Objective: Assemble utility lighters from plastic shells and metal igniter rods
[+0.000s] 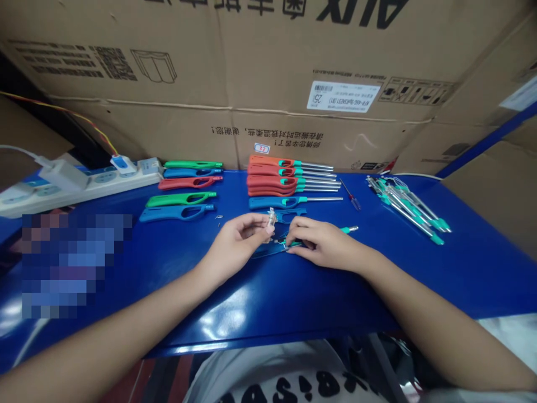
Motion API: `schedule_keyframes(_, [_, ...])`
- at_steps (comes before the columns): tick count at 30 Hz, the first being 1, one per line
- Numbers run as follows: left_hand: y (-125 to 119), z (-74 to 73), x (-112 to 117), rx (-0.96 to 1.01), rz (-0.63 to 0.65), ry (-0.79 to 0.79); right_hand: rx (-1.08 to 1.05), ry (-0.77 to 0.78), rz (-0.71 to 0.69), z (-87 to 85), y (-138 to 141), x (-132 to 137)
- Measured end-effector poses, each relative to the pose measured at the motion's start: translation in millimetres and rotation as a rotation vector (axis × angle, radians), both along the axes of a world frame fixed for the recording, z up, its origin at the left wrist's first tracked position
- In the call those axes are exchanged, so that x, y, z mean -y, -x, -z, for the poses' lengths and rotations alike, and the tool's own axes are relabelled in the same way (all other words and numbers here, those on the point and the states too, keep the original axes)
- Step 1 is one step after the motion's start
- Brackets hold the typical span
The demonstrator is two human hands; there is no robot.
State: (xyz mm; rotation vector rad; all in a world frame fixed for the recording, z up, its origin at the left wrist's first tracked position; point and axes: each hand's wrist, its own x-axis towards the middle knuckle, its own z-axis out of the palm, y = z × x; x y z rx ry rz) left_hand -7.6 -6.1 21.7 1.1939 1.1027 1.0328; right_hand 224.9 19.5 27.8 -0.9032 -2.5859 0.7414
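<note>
My left hand (pixel 235 243) is closed in a pinch on a small clear part with a metal top (pixel 272 216), perhaps a lighter's fuel tank. Close to its right, my right hand (pixel 321 242) curls its fingertips down onto a small dark and teal piece (pixel 289 243), whose exact kind is mostly hidden. This piece lies over a blue lighter shell (pixel 268 253) on the table. Just behind the hands lies another blue shell piece (pixel 293 213) with a trigger opening. A metal tube with a teal collar (pixel 349 229) sticks out beyond my right hand.
Behind my hands, red, orange and blue long-necked lighters (pixel 272 183) lie stacked. Several lighter shells (pixel 182 198) are at left, beside a power strip (pixel 104 182). A screwdriver (pixel 355 201) and metal tube assemblies (pixel 406 207) lie right. A cardboard wall (pixel 188 123) closes off the back.
</note>
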Motion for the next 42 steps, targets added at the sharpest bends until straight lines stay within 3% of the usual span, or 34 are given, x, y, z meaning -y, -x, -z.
schedule_keyframes(3, [-1,0.2,0,0.012,0.011,0.008,-0.124,0.057,-0.01,3.5,3,-2])
schedule_keyframes(6, [-1,1.0,-1,-0.001,0.041,-0.002,-0.239,0.153,0.066,6.8,4,-5])
schedule_keyframes(11, [0,5.3,-1,-0.074,0.088,-0.037,-0.431,0.57,0.26,13.7,5,-11])
schedule_keyframes(13, [-1,7.7,-1,-0.136,0.104,-0.071,-0.528,0.638,0.271,15.7,5,-14])
schedule_keyframes(24, [1,12.5,0,-0.375,0.112,-0.343,-0.603,0.644,0.146,15.7,1,-16])
schedule_keyframes(29, [1,12.5,1,-0.419,0.129,-0.381,-0.577,0.607,0.074,15.8,0,-17])
schedule_keyframes(42, [1,12.3,2,-0.439,0.145,-0.402,-0.502,0.534,0.078,14.4,1,-17])
